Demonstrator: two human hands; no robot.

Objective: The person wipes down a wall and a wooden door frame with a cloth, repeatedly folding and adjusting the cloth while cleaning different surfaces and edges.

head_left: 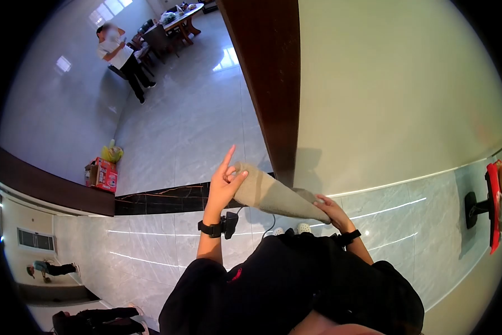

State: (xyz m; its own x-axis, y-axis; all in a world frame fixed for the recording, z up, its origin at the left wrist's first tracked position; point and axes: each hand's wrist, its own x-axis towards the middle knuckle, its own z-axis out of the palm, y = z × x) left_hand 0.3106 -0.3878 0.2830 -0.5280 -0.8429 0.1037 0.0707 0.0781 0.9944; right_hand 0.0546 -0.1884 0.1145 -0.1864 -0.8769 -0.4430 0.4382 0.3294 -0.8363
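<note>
A beige-grey cloth (270,195) is stretched at a slant between my two hands, in front of my body. Its upper left end is gripped by my left hand (224,181), whose index finger sticks out straight, away from the fabric. At the lower right end, the fingers of my right hand (333,211) are closed on the narrower, bunched part. A black strap with a small box (224,225) is on my left wrist, and another dark band (349,237) circles the right one.
A dark door frame (273,84) and pale wall (396,95) stand ahead. Beyond the doorway are a person in white (114,51), a dining table (178,19) and a red box (104,175). A red-topped stand (492,206) is right; two people (55,269) (97,321) are lower left.
</note>
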